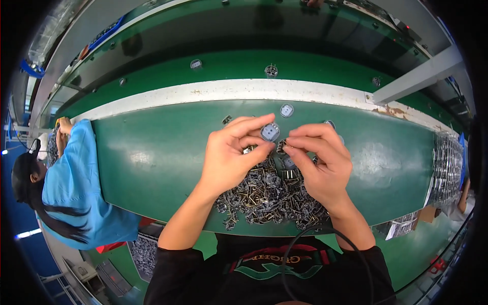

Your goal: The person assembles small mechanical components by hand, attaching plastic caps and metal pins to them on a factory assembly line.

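Observation:
Over the pile, my left hand (227,151) pinches a round grey-blue plastic housing (270,132) with slots in its face between thumb and fingers. Close beside it, my right hand (325,165) is closed on a small dark metal part (281,147) at its fingertips. Below both hands spreads a heap of small metal and dark parts (262,195) on the green table (137,157). Another round housing (286,110) lies just beyond my hands. One more round piece (330,123) shows partly behind my right hand.
A white rail (203,93) borders the table's far side. Past it, round parts (271,71) sit spaced along a green conveyor (231,63). A person in blue (76,178) works at the left. Stacked clear trays (447,162) stand at the right end. A black cable (325,230) loops before me.

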Demonstrator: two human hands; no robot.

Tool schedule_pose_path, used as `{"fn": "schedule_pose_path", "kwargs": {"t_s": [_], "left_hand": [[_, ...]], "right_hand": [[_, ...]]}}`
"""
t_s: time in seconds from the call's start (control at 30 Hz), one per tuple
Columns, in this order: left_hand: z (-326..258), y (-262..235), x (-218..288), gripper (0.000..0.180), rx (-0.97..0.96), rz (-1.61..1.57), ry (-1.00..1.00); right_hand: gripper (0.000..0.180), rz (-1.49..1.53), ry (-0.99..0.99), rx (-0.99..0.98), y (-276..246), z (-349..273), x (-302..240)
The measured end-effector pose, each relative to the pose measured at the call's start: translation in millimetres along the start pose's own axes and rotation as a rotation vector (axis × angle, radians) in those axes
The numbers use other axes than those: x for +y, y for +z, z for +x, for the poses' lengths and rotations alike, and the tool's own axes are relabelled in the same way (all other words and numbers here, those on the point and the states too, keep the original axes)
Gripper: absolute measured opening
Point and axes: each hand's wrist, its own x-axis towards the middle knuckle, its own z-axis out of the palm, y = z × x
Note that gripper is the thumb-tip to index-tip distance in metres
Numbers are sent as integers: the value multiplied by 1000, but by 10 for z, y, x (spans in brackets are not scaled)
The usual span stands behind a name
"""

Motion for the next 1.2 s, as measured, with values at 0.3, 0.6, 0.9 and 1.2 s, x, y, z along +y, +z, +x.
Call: {"fn": "schedule_pose_path", "kwargs": {"t_s": [0.3, 0.6, 0.9, 1.2], "left_hand": [[-136, 241, -127, 36, 39, -131, 43], [-192, 254, -164, 39, 120, 220, 208], [-208, 275, -267, 36, 177, 247, 257], [-174, 311, -233, 37, 179, -5, 250]], "right_hand": [[15, -41, 67, 82, 35, -82, -22], [17, -170, 39, 38, -10, -30, -172], [17, -191, 48, 38, 66, -82, -68], [15, -153, 19, 133, 116, -72, -56]]}}
